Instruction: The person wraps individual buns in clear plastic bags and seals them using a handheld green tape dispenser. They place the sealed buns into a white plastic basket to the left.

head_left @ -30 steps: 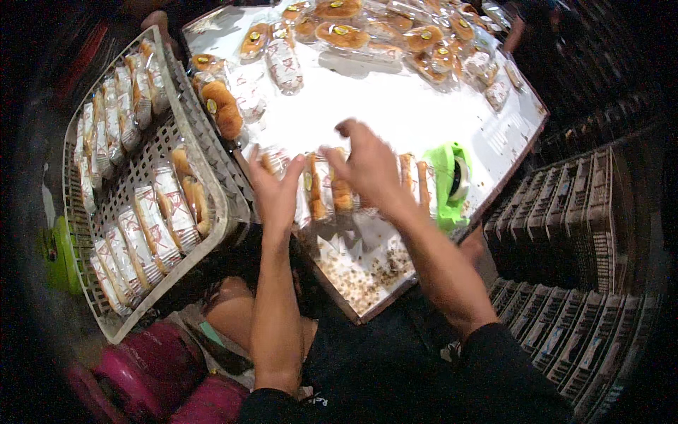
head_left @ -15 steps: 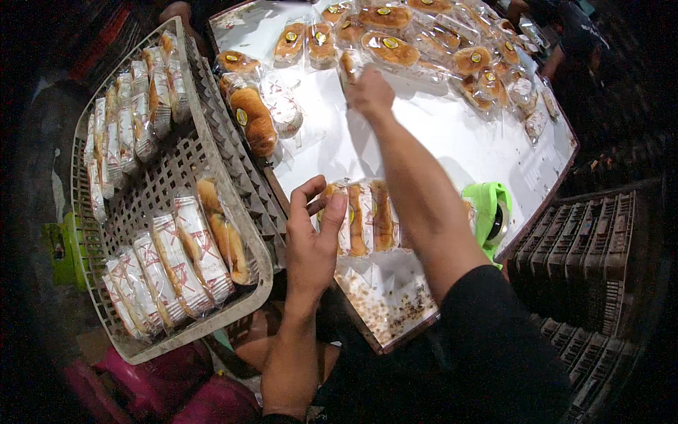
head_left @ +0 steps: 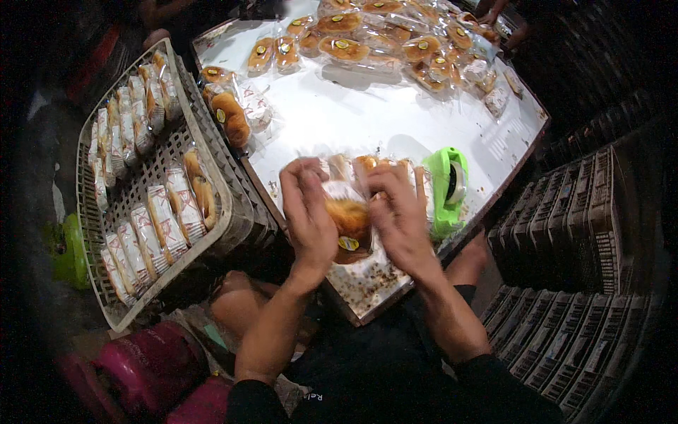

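Observation:
A wrapped bread roll (head_left: 347, 220) with a yellow sticker is between my two hands at the near corner of the white table. My left hand (head_left: 308, 219) presses its left side, fingers curled at the far end. From the right, my right hand (head_left: 401, 222) grips the other side; its fingers are smeared by motion. Just beyond my hands is a row of upright wrapped bread rolls (head_left: 422, 185), partly hidden by the hands and the held roll. A bright green tape dispenser (head_left: 441, 201) stands at the row's right end.
On my left is a plastic crate (head_left: 220, 230) with two rows of wrapped bread. A heap of wrapped bread rolls (head_left: 385, 39) covers the far table (head_left: 311, 106). Dark stacked crates (head_left: 554, 233) stand at right. Another person's hand (head_left: 492, 10) shows at the far right.
My right hand has come back from the far side of the table with a wrapped bread roll. My left hand has closed on the roll too. The whole view has shifted.

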### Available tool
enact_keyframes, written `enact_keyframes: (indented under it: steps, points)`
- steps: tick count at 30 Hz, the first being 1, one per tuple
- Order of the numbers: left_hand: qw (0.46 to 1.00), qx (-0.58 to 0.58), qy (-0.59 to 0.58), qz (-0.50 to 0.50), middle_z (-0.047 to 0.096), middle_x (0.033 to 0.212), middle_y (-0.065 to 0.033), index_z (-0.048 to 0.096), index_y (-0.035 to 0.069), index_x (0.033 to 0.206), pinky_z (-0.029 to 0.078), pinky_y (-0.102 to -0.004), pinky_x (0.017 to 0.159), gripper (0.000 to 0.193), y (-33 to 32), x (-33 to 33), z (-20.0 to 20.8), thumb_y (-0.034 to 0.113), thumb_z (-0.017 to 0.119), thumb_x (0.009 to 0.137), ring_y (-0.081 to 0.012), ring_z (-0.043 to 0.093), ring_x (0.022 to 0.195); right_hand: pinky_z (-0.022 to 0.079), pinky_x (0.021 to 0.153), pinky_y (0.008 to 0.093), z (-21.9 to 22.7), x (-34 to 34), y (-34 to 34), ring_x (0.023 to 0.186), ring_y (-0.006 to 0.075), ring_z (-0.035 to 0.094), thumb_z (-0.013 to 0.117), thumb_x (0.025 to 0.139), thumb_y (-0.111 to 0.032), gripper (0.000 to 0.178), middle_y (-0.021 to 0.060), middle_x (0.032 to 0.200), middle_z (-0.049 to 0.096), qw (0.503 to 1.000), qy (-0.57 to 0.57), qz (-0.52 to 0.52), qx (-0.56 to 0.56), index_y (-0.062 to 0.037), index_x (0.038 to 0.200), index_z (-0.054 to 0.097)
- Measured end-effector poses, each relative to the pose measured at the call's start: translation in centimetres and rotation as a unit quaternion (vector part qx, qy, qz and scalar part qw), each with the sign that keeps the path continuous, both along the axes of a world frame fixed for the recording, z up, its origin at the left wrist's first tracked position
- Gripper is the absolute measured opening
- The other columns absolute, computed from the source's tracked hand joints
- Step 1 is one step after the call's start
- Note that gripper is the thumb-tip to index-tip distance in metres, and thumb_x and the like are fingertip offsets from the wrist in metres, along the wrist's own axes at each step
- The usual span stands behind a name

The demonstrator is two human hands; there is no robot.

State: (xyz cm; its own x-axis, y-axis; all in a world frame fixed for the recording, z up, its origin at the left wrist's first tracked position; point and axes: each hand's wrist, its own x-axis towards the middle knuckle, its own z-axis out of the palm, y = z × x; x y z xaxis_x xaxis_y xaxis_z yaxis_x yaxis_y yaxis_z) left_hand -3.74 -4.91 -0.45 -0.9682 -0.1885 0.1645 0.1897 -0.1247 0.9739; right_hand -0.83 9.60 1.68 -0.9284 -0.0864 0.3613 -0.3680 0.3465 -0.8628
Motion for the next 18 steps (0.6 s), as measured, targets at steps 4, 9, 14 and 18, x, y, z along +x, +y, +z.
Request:
enact_keyframes:
  steps: [4,9,14,18]
  points:
    - [0.942,-0.249,0.224,0.015,0.060,0.105,-0.0140,0.064,0.002,0.097,0.043,-0.0392,0.095,0.025,1.6,4.2,3.3,0.026,0.058,0.100,-0.0300,0.056,0.102,0.048,0.080,0.0352,2.1,3.1,3.3,0.091,0.0264,0.060,0.071,0.086,-0.008,0.015,0.0147,0.100,0.061,0.988,0.148,-0.035,-0.020,-0.0019,0.095,0.061]
    - [0.962,-0.069,0.263,0.025,0.057,0.114,-0.0181,0.056,0.000,0.113,0.040,-0.0429,0.101,0.036,2.5,5.0,1.4,0.034,0.054,0.102,-0.0311,0.054,0.110,0.049,0.076,0.0309,2.0,6.1,3.1,0.083,0.0184,0.059,0.068,0.090,-0.004,0.014,0.0083,0.090,0.060,0.963,0.194,-0.089,-0.165,-0.0036,0.090,0.054]
    - [0.951,-0.095,0.294,-0.011,0.053,0.113,-0.0159,0.041,0.000,0.119,0.045,-0.0377,0.096,0.050,5.6,5.9,-0.4,0.048,0.040,0.105,-0.0244,0.057,0.102,0.050,0.084,0.0294,0.7,5.1,1.1,0.087,0.0137,0.058,0.055,0.102,-0.011,0.011,0.0074,0.091,0.057,0.937,0.084,-0.160,-0.300,-0.0030,0.098,0.048]
    - [0.992,-0.030,0.118,-0.043,0.056,0.102,-0.0113,0.053,-0.003,0.102,0.046,-0.0325,0.086,0.056,4.3,3.9,-0.5,0.053,0.043,0.103,-0.0176,0.056,0.091,0.050,0.082,0.0299,0.1,4.6,0.2,0.084,0.0143,0.058,0.055,0.103,-0.012,0.011,0.0062,0.086,0.056,0.936,0.067,-0.153,-0.310,-0.0041,0.099,0.048]
